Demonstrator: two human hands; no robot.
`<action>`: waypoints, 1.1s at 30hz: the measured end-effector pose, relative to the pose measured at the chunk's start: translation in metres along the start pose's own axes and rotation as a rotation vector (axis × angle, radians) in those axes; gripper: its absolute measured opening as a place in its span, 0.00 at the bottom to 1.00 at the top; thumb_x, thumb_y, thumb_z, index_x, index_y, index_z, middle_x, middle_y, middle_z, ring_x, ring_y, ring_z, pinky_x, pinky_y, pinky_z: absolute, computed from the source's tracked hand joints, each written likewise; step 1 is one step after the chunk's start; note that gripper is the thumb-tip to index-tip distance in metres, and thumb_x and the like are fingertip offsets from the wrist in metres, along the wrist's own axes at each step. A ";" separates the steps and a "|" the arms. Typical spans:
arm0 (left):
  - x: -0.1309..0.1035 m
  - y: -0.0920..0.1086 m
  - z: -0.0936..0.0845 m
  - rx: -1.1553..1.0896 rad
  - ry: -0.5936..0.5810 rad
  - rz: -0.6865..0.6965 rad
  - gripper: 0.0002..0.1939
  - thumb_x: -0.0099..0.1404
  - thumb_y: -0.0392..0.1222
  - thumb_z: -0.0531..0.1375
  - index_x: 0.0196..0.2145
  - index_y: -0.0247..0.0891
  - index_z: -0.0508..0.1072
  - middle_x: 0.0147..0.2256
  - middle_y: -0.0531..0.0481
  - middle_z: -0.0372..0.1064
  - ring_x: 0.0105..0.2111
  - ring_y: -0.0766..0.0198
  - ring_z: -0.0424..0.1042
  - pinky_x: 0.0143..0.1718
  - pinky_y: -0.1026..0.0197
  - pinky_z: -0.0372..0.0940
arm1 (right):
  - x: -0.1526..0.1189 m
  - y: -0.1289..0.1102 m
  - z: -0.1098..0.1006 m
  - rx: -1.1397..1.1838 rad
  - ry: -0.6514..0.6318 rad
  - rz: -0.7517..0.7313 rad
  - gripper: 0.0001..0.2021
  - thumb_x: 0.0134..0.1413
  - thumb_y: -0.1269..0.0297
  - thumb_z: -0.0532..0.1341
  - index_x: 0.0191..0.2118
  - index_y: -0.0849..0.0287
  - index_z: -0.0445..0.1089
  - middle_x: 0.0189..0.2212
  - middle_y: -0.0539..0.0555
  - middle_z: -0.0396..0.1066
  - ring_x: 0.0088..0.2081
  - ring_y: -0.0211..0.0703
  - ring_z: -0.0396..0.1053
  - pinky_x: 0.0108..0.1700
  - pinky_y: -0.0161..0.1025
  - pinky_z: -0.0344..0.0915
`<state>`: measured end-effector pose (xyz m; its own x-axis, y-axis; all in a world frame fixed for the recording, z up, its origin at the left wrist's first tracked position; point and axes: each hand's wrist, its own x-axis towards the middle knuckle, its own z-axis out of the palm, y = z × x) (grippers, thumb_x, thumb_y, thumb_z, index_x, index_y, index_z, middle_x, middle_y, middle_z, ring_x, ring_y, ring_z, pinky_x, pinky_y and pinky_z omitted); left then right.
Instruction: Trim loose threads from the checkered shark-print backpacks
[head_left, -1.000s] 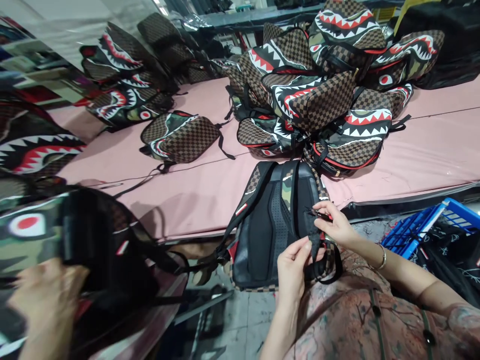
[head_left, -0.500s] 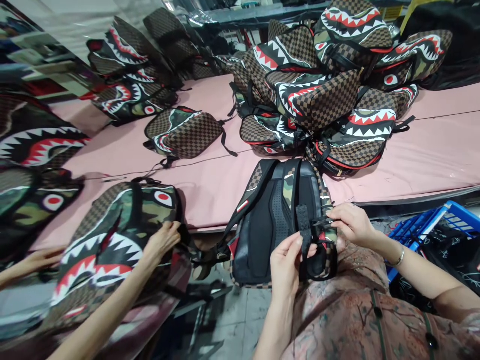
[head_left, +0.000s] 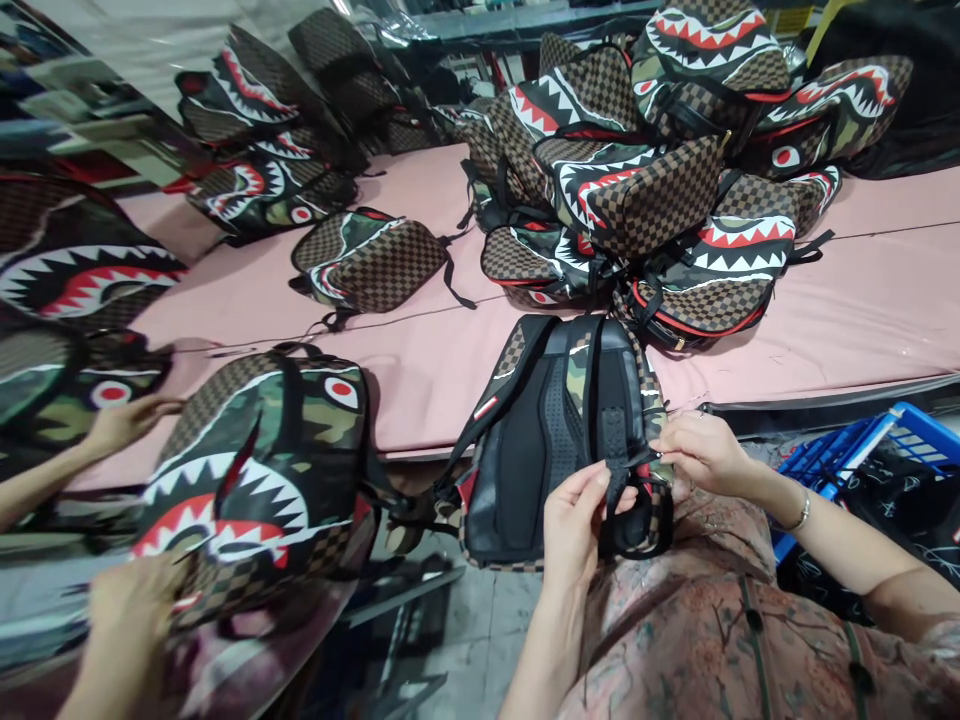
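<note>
A backpack (head_left: 510, 490) with a black padded back leans against the table edge in front of me, its back panel and shoulder straps facing up. My left hand (head_left: 574, 515) pinches a black strap (head_left: 613, 492) near the backpack's lower right side. Across from it, my right hand (head_left: 697, 450) is closed, thumb and fingers together, on a small dark piece (head_left: 643, 459) that points toward the left hand. Whether that piece is a strap end or a small tool I cannot tell. Brown check and camouflage show along the bag's side.
Several shark-mouth backpacks (head_left: 637, 200) lie heaped on the pink table (head_left: 420, 390). On the left, a co-worker's hands (head_left: 135, 590) are at another shark-mouth backpack (head_left: 247, 480). A blue crate (head_left: 911, 430) with dark printed items stands at my right.
My right hand has moved slightly down, and the strap piece near my left hand has shifted lower. The co-worker's near hand has gone down-left across their backpack; the other has risen right.
</note>
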<state>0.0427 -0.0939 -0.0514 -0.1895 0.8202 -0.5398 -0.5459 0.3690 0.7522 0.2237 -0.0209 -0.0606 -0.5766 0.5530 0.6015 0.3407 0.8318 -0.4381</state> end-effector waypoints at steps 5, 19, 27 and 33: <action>0.000 0.002 0.002 0.029 -0.015 0.012 0.19 0.41 0.43 0.69 0.31 0.30 0.75 0.23 0.46 0.74 0.21 0.61 0.73 0.25 0.62 0.71 | 0.003 0.003 0.001 -0.107 0.074 0.007 0.07 0.57 0.68 0.55 0.37 0.62 0.69 0.29 0.55 0.71 0.33 0.40 0.67 0.35 0.37 0.63; -0.001 0.001 -0.002 0.117 -0.030 0.056 0.19 0.43 0.44 0.68 0.32 0.30 0.76 0.23 0.47 0.74 0.20 0.63 0.72 0.24 0.63 0.71 | 0.008 0.005 0.003 -0.064 -0.082 -0.027 0.11 0.59 0.64 0.52 0.37 0.60 0.69 0.30 0.55 0.71 0.33 0.40 0.65 0.35 0.36 0.62; 0.001 -0.001 -0.004 0.144 -0.034 0.080 0.17 0.45 0.44 0.67 0.32 0.31 0.76 0.23 0.48 0.74 0.20 0.64 0.72 0.26 0.63 0.71 | 0.010 0.004 0.002 -0.029 -0.108 -0.010 0.11 0.59 0.64 0.51 0.36 0.61 0.69 0.30 0.55 0.71 0.32 0.40 0.65 0.34 0.36 0.62; 0.001 0.000 -0.005 0.221 -0.039 0.157 0.15 0.47 0.43 0.66 0.32 0.31 0.77 0.21 0.49 0.73 0.20 0.65 0.72 0.26 0.65 0.70 | 0.007 0.004 0.005 -0.023 -0.132 0.000 0.11 0.59 0.63 0.51 0.35 0.61 0.69 0.29 0.55 0.70 0.32 0.40 0.65 0.35 0.36 0.62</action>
<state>0.0383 -0.0956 -0.0542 -0.2242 0.8896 -0.3980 -0.3204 0.3184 0.8922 0.2171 -0.0135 -0.0617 -0.6688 0.5430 0.5078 0.3566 0.8336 -0.4218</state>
